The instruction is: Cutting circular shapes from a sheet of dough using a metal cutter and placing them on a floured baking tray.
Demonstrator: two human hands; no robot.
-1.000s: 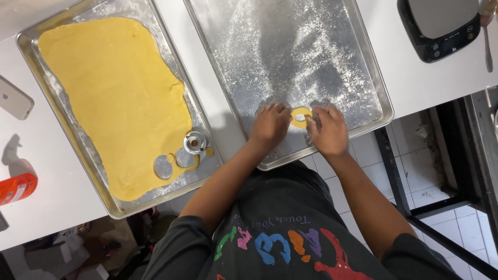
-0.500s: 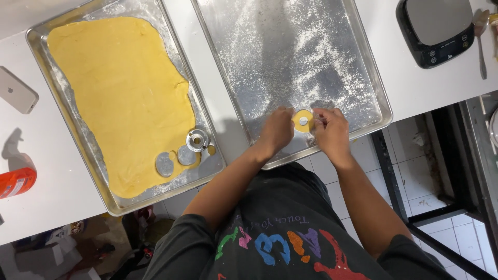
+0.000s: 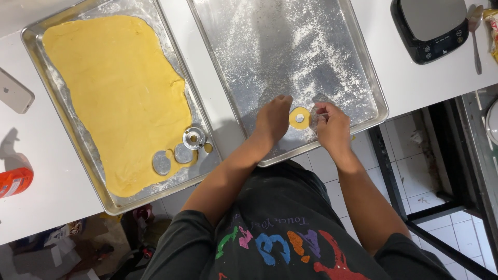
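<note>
Dough ring (image 3: 300, 117): lies flat on the floured tray (image 3: 244, 31), near its front edge, between my two hands. Left hand (image 3: 273, 120): rests on the tray, fingertips touching the ring's left rim, grip released, nothing clasped. Right hand (image 3: 332, 124): fingers curled at the ring's right rim; I cannot tell whether its grip pinches the ring or only touches it. Second tray (image 3: 36, 39): sits to the left on the white worktop (image 3: 207, 88), carrying the rolled dough sheet (image 3: 116, 93). Round metal cutter (image 3: 193, 138): stands at the sheet's front right corner, beside two cut holes. Black scale (image 3: 430, 26): far right on the worktop.
</note>
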